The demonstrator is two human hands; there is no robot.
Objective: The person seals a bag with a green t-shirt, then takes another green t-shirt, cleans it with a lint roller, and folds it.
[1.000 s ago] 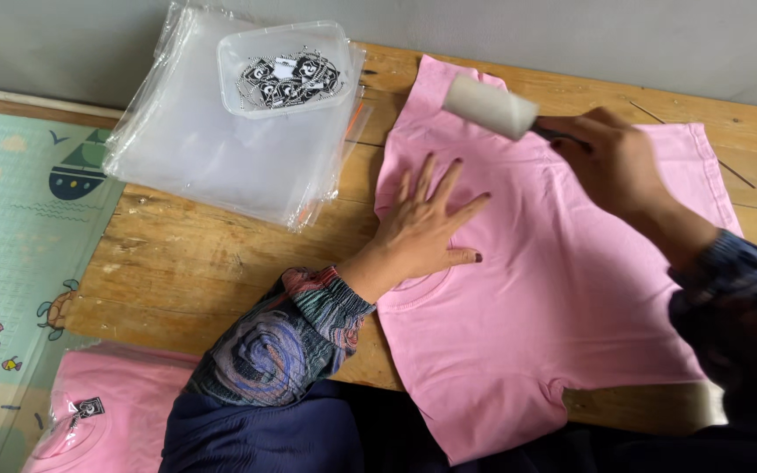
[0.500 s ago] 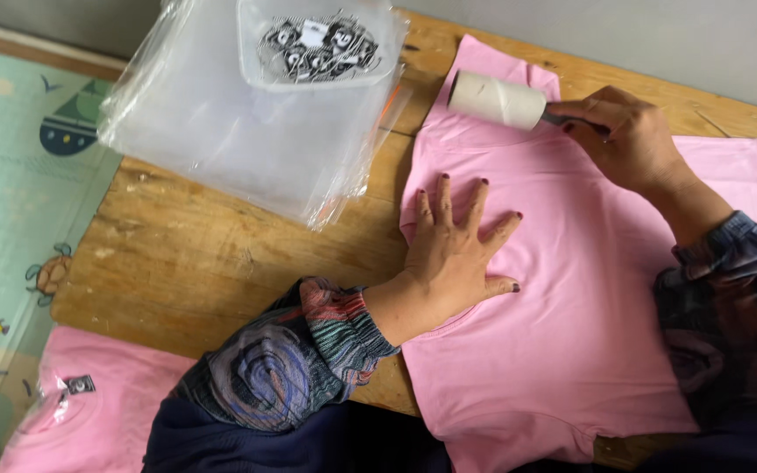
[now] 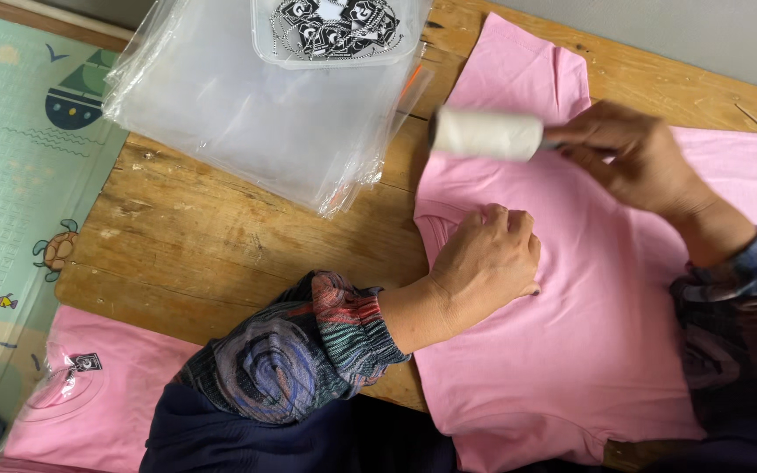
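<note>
On my wooden worktop [image 3: 221, 254], a stack of clear plastic bags [image 3: 256, 105] lies at the far left, and a clear tub of black-and-white tags [image 3: 339, 26] sits on top of it. Left of the worktop I see a pale green play mat [image 3: 10, 175] printed with a sailboat, fish and a turtle. At the near left lies a bagged pink shirt [image 3: 98, 403].

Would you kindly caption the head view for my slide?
Left hand presses a pink T-shirt on a wooden table; right hand holds a lint roller.
</note>
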